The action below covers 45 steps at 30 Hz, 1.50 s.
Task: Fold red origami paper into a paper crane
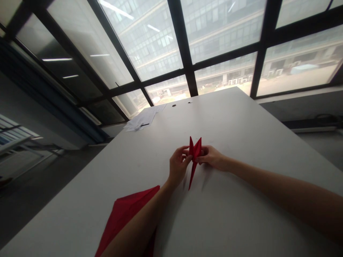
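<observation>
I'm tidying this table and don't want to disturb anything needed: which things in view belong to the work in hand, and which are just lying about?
In the work:
folded red piece, held between left hand and right hand
larger red sheet by the left forearm, probably, given its matching colour

Apparently lying about:
white papers
dark pen-like item on them

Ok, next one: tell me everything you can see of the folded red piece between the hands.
The folded red piece is small, matte and looks like creased paper. Two pointed flaps rise side by side with a V-shaped gap between them, and one long, narrow point hangs below, slanting slightly left. It is held upright over the white table, pinched near its middle by the left hand and right hand. Whether its lower tip touches the tabletop is unclear.
</observation>
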### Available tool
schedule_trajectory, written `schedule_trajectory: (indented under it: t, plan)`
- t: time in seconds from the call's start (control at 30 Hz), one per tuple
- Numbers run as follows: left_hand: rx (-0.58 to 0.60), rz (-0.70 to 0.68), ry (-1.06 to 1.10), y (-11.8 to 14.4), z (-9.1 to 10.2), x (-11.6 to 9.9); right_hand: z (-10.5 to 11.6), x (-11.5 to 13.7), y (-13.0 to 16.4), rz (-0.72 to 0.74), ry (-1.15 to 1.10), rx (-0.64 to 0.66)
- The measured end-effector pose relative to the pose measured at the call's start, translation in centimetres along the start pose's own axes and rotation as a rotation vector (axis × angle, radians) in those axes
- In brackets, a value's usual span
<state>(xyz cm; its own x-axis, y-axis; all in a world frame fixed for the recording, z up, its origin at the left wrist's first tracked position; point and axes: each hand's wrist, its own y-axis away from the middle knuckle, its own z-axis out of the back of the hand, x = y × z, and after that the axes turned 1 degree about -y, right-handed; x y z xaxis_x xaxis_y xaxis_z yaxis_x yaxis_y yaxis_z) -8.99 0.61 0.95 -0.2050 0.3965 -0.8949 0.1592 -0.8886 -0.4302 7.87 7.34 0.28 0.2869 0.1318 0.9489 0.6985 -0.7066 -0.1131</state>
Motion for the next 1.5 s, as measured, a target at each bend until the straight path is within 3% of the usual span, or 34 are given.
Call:
schedule_trajectory:
  t: [0.33, 0.53, 0.8, 1.07, 1.27, 1.5]
  plan:
    - [0.007, -0.036, 0.002, 0.0, -0.3, -0.4, 0.4, -0.3, -0.1, 0.048, 0.034, 0.047]
    - [0.075, -0.006, -0.008, 0.2, -0.2, -0.7, 0.2, -0.2, 0.0, 0.088, 0.051, -0.016]
    - [0.034, 0.071, 0.098, 0.5, -0.8, -0.5, -0.4, 0.4, 0.3, 0.142, 0.108, -0.099]
    - [0.053, 0.312, 0.101, 0.4, -0.6, -0.6, -0.7, 0.1, 0.2, 0.138, 0.119, -0.152]
    - [-0.048, 0.413, 0.269, 0.1, -0.5, -0.7, -0.6, -0.3, -0.1, 0.113, 0.062, -0.232]
    - [0.141, 0.479, 0.337, 0.1, -0.4, -1.1, -0.7, -0.1, 0.2, 0.163, 0.140, -0.232]
